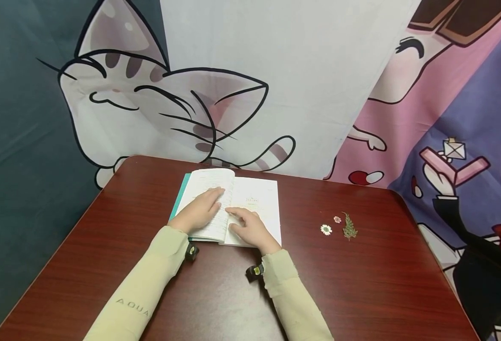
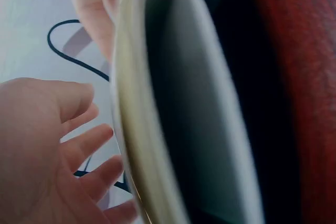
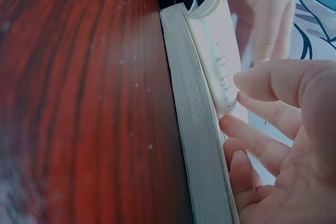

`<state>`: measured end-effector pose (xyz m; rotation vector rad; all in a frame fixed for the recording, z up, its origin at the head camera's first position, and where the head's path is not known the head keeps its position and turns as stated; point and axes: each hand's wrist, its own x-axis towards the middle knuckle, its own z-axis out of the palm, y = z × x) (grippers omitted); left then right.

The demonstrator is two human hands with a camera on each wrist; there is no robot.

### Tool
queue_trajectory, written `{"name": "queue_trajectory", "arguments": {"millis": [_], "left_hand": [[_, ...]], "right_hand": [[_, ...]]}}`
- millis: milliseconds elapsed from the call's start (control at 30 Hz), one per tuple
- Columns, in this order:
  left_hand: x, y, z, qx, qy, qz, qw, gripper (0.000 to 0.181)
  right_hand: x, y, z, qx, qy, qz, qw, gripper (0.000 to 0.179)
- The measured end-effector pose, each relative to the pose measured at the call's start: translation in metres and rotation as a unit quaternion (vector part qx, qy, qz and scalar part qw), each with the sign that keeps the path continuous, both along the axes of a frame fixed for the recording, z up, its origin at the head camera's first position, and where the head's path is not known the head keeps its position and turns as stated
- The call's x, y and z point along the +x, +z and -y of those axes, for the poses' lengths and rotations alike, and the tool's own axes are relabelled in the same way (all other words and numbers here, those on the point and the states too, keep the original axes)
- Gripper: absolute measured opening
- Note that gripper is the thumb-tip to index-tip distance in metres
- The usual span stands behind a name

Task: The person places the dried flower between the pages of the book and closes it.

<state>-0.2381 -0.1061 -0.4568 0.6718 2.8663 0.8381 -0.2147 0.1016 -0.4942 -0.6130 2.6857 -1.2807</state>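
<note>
sleeves [image 1: 148, 279] at btm of frame; bk [image 1: 212, 180] spread, ctr. l hand [image 1: 199, 208] flat on l pg [image 1: 212, 232], fingers fairly straight; r hand [image 1: 252, 228] at r pg [image 1: 267, 203], fingers loosely bent. neither gripping. flowers [image 1: 326, 229], sprig [image 1: 349, 228] mid-r.

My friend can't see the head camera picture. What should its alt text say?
A person's left hand and right hand rest on an open book on a reddish-brown table. To the right lie a white flower, a smaller pinkish flower and a green sprig; behind is a cartoon-cat backdrop.
</note>
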Motion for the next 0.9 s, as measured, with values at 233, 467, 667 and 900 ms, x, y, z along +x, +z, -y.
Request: {"name": "queue_trajectory", "arguments": {"millis": [233, 467, 667, 900], "left_hand": [[0.001, -0.007, 0.001, -0.024, 0.001, 0.03, 0.9993, 0.054], [0.0, -0.014, 0.002, -0.053, -0.001, 0.072, 0.996, 0.06], [-0.001, -0.02, 0.005, -0.079, 0.0, 0.109, 0.9908, 0.065], [0.0, -0.014, 0.007, -0.094, -0.001, 0.132, 0.9868, 0.066]], "right_hand": [[0.0, 0.0, -0.001, -0.003, 0.001, 0.002, 1.0, 0.047], [0.0, 0.003, -0.004, 0.001, -0.016, 0.011, 0.9998, 0.04], [0.0, 0.01, -0.011, -0.012, -0.045, 0.022, 0.9987, 0.032], [-0.001, 0.023, -0.025, -0.041, -0.083, 0.019, 0.9956, 0.025]]}}
